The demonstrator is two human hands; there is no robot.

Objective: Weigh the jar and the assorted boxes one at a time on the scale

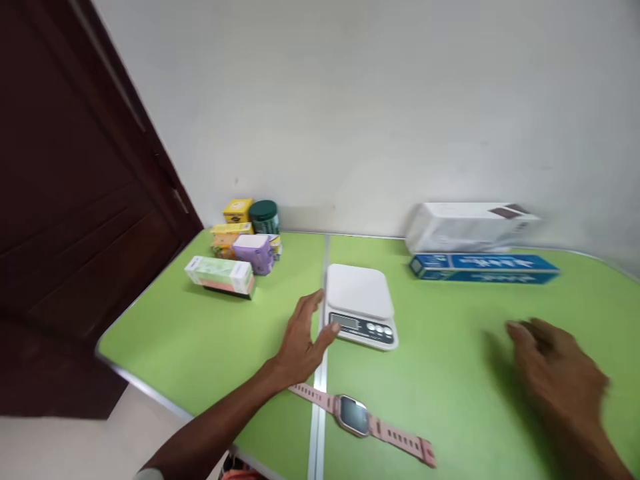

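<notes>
My left hand (303, 337) is open, thumb and fingers apart, holding nothing. Its fingertips are at the left edge of a white digital scale (359, 290); whether they touch it I cannot tell. The scale's platform is bare, and a small display and round buttons face me. Below the hand lies a smartwatch (354, 415) with a pink strap, stretched flat; my left wrist covers one strap end. My right hand (560, 373) is at the right, over the table, blurred by motion. Its fingers look curled, and I see no object in it.
On the green table (440, 387), a blue long box (485, 268) lies before a white package (470, 225) by the wall. At the left stand a pale green carton (220, 275), a purple pack (253, 253), yellow boxes (238, 210) and a dark green jar (264, 217).
</notes>
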